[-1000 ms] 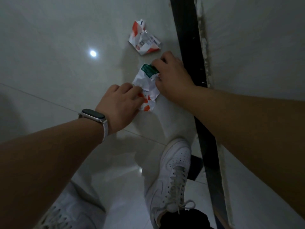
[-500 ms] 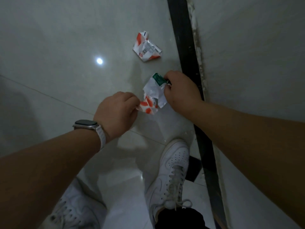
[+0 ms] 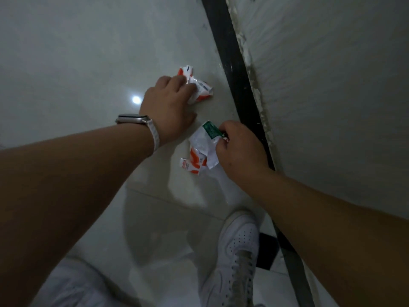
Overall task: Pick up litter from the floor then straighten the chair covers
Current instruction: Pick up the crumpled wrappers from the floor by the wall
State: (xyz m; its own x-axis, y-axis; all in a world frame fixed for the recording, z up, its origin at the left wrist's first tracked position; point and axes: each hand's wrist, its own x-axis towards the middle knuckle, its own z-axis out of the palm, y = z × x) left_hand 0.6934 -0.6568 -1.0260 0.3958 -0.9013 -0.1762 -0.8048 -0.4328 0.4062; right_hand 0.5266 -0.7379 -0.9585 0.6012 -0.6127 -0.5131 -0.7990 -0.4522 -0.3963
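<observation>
Head view: at the bottom of the frame a white shoe [image 3: 238, 247] stands on the pale glossy floor [image 3: 66, 63], right of centre.

Above it, at mid-frame, the right hand [image 3: 240, 149] still pinches the green-tipped end of a crumpled white-and-orange wrapper [image 3: 199, 151], its fingers curled round the paper's right edge. Half a second ago the left hand held the orange lower end of this same wrapper. Now that end hangs free toward the lower left, and only the right hand has it.

The left hand [image 3: 168, 103], a watch [image 3: 135, 119] on its wrist, has let go and reached farther up the frame to the second wrapper [image 3: 199, 89], which before lay untouched on the floor. Its fingers bend down onto that wrapper's left side, while the thumb sticks out to the lower right, apart from the paper. Whether the fingers have a real hold cannot be told.

Farthest off, a black skirting strip [image 3: 234, 69] runs diagonally from top centre to lower right, with the wall [image 3: 332, 85] beyond it.
</observation>
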